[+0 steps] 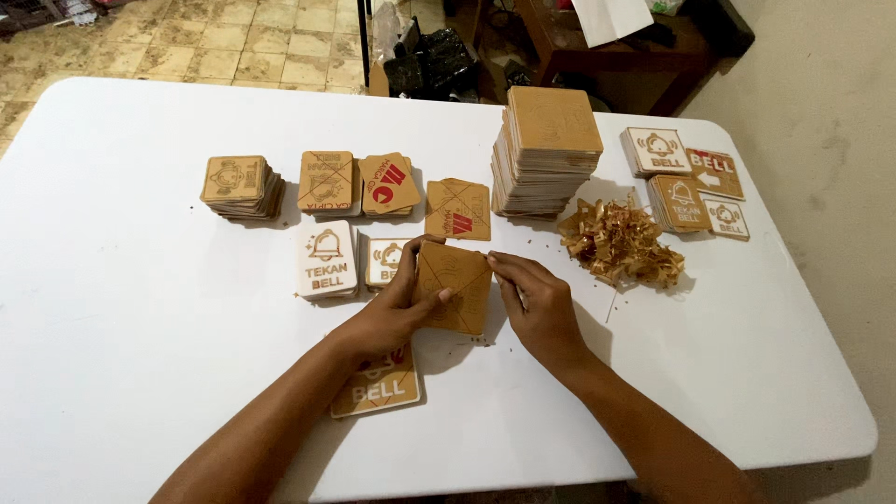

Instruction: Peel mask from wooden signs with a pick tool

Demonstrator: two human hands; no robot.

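sq. tan sign plates (545, 147) stacked mid-table, white-faced ones (327, 260) left, more far right (655, 151).

Lighting even, moderately bright, overhead. White surface (140, 280) well exposed, no harsh glare. Soft shadows fall right of the tall stack (546, 149) and beneath both forearms. Upper right of frame dim, detail lost. Mild wide-angle curvature at edges. Focus acceptable; slight softness overall.

The square plaque (455, 285) held between both hands is thin wood faced with matt brown paper. The table (140, 280) has a smooth white top of faint sheen. Beside the tall stack (549, 149) of paper-faced wooden squares lies a heap of curled paper peelings (621, 245), dry and rough.
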